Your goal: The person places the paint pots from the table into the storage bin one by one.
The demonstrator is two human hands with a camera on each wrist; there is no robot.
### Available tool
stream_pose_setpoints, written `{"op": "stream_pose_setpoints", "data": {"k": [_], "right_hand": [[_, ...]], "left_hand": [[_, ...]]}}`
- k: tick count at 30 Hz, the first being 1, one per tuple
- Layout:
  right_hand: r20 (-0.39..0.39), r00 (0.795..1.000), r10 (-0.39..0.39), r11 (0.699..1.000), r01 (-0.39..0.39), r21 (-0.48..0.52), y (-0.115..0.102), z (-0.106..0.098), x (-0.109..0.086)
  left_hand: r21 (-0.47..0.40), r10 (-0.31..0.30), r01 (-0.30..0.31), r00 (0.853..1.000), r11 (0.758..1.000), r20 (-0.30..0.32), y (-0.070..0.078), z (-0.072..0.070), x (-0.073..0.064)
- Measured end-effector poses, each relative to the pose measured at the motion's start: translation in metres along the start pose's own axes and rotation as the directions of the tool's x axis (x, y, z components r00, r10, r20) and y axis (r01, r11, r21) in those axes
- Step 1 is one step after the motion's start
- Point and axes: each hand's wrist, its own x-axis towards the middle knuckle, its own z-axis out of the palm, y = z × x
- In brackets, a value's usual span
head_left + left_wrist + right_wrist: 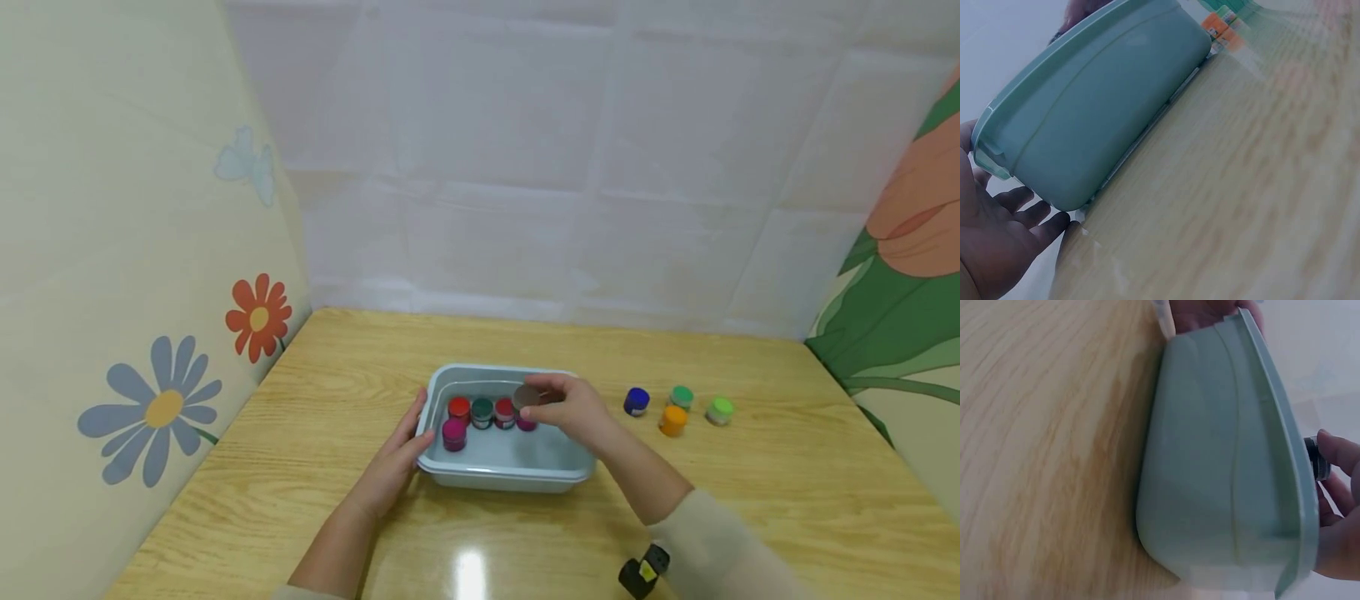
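Note:
A pale blue-green plastic tub (495, 482) stands on the table. My left hand (392, 467) holds its left end, thumb at the rim and fingers along the outer wall, as the left wrist view also shows. Between thumb and fingers my right hand (573, 410) pinches a small dark-lidded paint pot (526, 397) over the tub's right half, above rim height in the right wrist view. Inside the tub stand a red pot (459, 408), a dark green pot (482, 412), a dark red pot (504, 412) and a magenta pot (453, 434). Another purple pot (527, 423) is partly hidden below the held one.
Right of the tub stand a blue pot (637, 402), an orange pot (672, 420), a teal-green pot (681, 397) and a light green pot (720, 410). A small black object (643, 572) with a yellow mark lies by the right sleeve. A white cloth (525, 167) hangs behind the table.

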Motion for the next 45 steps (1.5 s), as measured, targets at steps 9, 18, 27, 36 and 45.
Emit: {"op": "stream_pose_setpoints", "data": {"k": [9,18,27,36,45], "right_hand": [[0.021,1.000,0.009,1.000,-0.009,0.024,-0.001,0.030,0.012],[0.070,0.998,0.002,0.998,0.002,-0.057,0.002,0.049,0.023],[0.102,0.995,-0.004,0.983,0.023,-0.183,0.004,0.060,0.031],[0.116,0.993,-0.006,0.960,0.038,-0.277,0.000,0.065,0.031],[0.136,0.991,-0.013,0.933,0.061,-0.354,-0.001,0.068,0.033]], "left_hand": [[-0.017,0.013,-0.013,1.000,1.000,0.005,0.000,0.000,-0.002],[-0.034,0.028,-0.027,0.999,0.999,0.018,0.001,0.000,-0.002],[-0.049,0.031,-0.029,0.999,0.998,0.020,0.000,0.001,-0.002],[-0.034,0.040,-0.039,0.999,0.999,0.017,0.001,0.001,-0.004],[-0.013,0.046,-0.046,0.999,0.999,0.008,0.002,0.001,-0.004]]}}
